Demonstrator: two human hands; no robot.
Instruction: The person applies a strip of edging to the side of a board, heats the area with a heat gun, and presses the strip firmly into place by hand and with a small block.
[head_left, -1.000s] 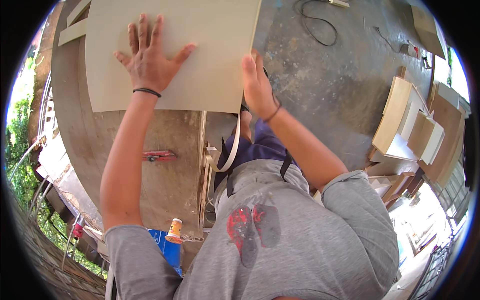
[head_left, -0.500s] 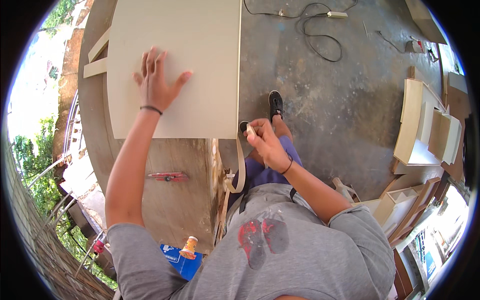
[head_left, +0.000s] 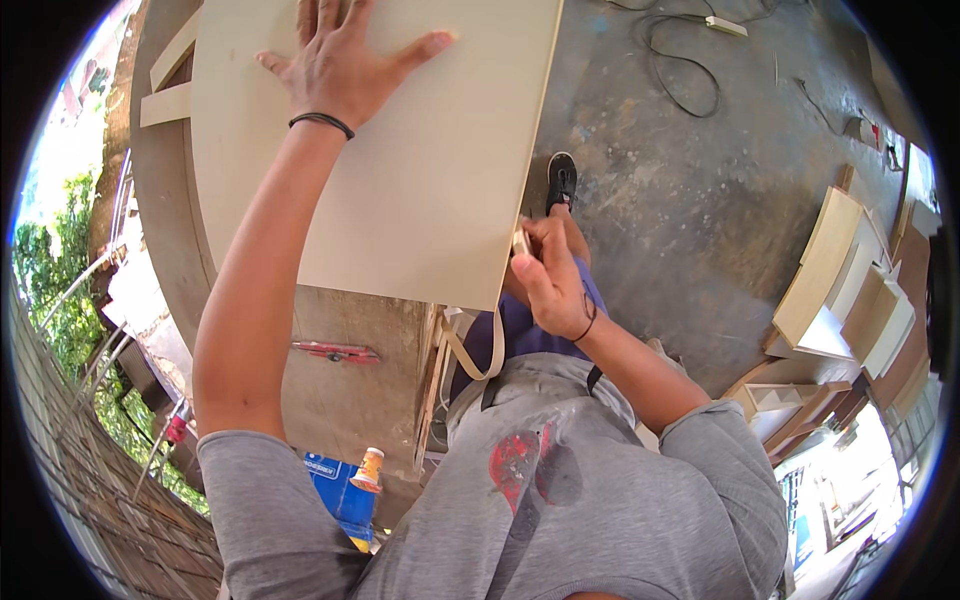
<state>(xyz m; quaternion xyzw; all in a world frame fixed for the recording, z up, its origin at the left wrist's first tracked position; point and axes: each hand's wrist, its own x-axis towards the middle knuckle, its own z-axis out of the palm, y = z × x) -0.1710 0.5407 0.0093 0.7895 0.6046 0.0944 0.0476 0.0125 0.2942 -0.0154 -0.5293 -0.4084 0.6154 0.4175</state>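
A large off-white board (head_left: 410,190) lies on the wooden workbench (head_left: 350,395). Spread flat on its upper part is my left hand (head_left: 340,60), thumb out to the right. Beside the board's right edge, close to its near corner, my right hand (head_left: 552,280) is closed around a small pale block (head_left: 520,241), pressed against or very near the edge; the fingers hide most of it. From the near right corner a thin cream edge-banding strip (head_left: 497,345) hangs down in a loop.
A red utility knife (head_left: 338,352) rests on the bench near the board. Behind it stand an orange-yellow cup (head_left: 368,468) and a blue box (head_left: 345,495). Black cable (head_left: 690,65) coils on the concrete floor (head_left: 680,200). Wooden cabinet parts (head_left: 840,280) stand at the right.
My right hand has moved with the block to the board's right edge. In the picture, the left hand sits higher on the board, and the board looks larger and tilted as the view shifts.
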